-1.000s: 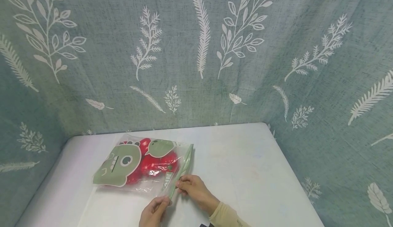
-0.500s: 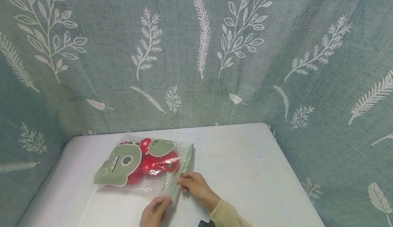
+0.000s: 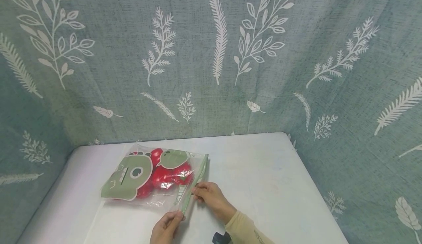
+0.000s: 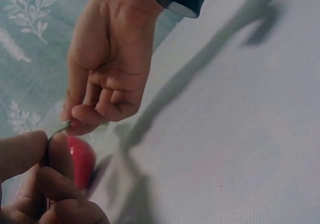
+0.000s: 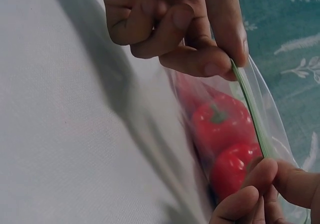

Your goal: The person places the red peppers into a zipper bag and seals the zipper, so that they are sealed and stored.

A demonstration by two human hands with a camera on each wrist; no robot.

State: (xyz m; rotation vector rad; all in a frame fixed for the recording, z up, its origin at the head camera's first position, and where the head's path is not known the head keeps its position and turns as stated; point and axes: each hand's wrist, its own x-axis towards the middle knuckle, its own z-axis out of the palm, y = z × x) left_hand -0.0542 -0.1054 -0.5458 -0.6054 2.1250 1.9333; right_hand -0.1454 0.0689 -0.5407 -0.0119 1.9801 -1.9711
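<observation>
A clear zip bag (image 3: 158, 200) printed with green cartoon dinosaur shapes lies on the left of the white table, with several red bell peppers (image 5: 220, 129) inside. Its green zip strip (image 5: 252, 114) runs down the right-hand edge. My left hand (image 3: 166, 227) pinches the near end of that strip between thumb and forefinger. A short way farther along, my right hand (image 3: 209, 198) pinches the strip with thumb and forefinger, its other fingers curled. Both wrist views show the strip stretched between the two hands, and the right wrist view shows the peppers through the film.
The white table (image 3: 263, 185) extends to the right of the bag. Green-grey curtains (image 3: 197, 53) with white leaf prints hang behind it and at both sides. A dark device (image 3: 221, 238) sits at my right wrist, by the beige sleeve (image 3: 245, 229).
My right hand has slid a little away from me along the zip strip, widening the gap between the hands. My left hand keeps its place at the near end, and the bag has barely moved.
</observation>
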